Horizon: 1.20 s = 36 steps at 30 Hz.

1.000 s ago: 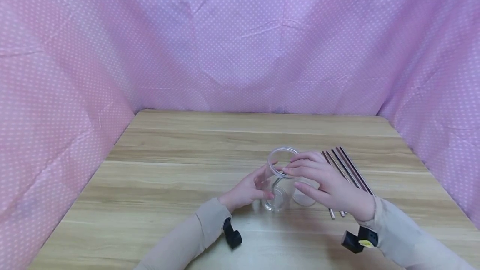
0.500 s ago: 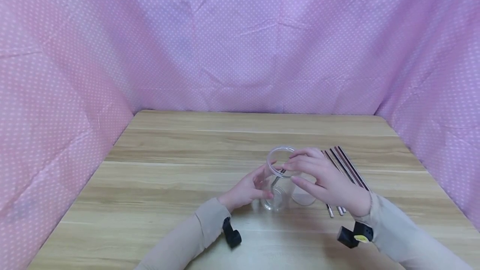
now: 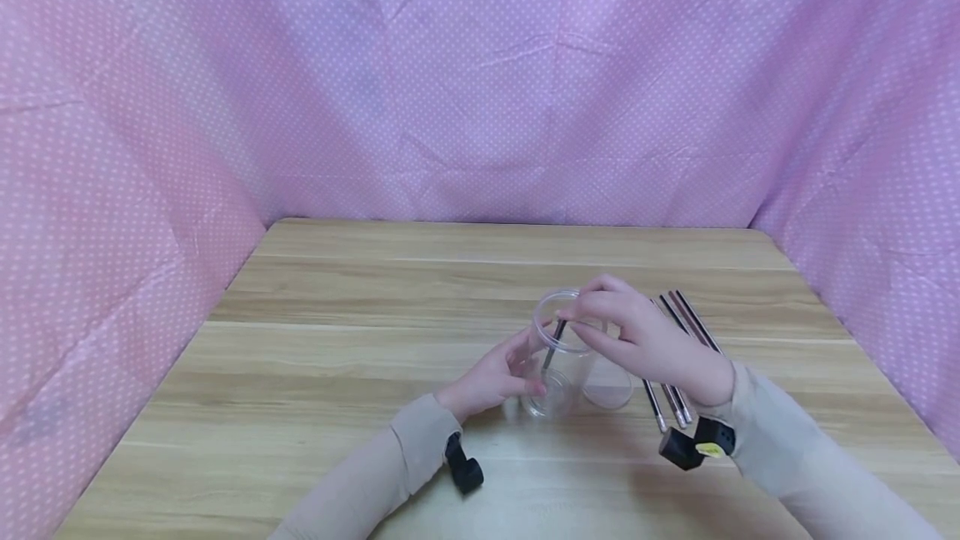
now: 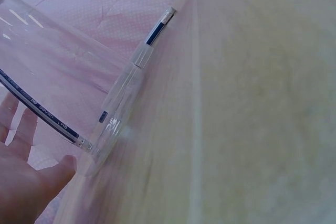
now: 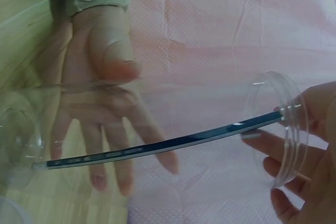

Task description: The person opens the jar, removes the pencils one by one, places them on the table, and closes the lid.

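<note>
A clear plastic jar (image 3: 573,369) stands upright on the table, its mouth up. My left hand (image 3: 491,377) grips its left side, thumb near the base and fingers behind the wall; it also appears in the left wrist view as a hand (image 4: 26,179). Inside the jar a dark striped pencil (image 3: 553,346) leans, eraser end down at the bottom (image 4: 39,111). At the mouth, my right hand (image 3: 637,336) pinches the pencil's upper end between thumb and finger. Part of that fingertip contact is blurred in the right wrist view, where the pencil (image 5: 168,142) slants through the jar.
A round clear lid (image 3: 609,386) lies flat just right of the jar. Several more pencils (image 3: 667,398) lie side by side beneath and beyond the right forearm. Pink dotted cloth (image 3: 480,90) hangs round the wooden table (image 3: 360,298).
The right hand has shifted left and slightly up at the jar's mouth. The pencil's upper end has risen and stands steeper. Left hand and jar stay put.
</note>
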Motion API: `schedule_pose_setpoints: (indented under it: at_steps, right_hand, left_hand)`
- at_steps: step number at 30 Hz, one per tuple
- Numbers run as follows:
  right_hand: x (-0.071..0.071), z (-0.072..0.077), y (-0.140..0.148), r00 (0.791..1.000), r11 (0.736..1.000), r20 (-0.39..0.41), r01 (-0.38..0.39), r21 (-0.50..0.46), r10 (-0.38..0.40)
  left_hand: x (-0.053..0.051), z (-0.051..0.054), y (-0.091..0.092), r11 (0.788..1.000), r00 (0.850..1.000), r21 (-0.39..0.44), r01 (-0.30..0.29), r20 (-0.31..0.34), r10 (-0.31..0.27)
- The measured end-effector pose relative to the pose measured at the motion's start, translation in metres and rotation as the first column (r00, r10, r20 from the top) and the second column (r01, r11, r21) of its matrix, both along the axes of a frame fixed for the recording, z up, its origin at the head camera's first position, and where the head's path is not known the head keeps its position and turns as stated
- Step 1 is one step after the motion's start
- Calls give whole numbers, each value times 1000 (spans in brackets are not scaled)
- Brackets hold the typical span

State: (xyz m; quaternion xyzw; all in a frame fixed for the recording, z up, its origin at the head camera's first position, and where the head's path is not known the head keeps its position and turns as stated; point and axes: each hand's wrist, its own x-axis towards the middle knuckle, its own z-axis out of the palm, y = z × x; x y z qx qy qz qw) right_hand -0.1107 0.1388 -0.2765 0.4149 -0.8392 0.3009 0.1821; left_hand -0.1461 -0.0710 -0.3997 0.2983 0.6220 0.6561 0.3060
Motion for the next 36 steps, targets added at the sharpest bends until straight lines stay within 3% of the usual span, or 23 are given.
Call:
schedule_pose_setpoints:
  at_steps: [10,14,18,25,31,36]
  right_hand:
    - [-13,15,-9,997,997,77,-17,80,11]
    - [-19,17,-14,999,995,49,2,99,-7]
    - [-22,18,-18,998,995,51,23,95,-28]
    - [-25,20,-24,990,995,127,41,96,-53]
    - [-26,23,-28,986,991,150,61,119,-78]
    - [-29,20,-30,988,997,145,44,71,-54]
  left_hand:
    - [-3,2,-1,1000,1000,13,2,-25,-1]
    - [-4,3,-2,999,999,28,22,-35,-21]
    - [-5,4,-4,999,999,37,35,-32,-33]
    - [-7,4,-8,1000,999,-11,8,-33,-8]
    - [-12,5,-11,999,998,12,37,-47,-37]
    - [-14,6,-14,999,998,11,48,-27,-48]
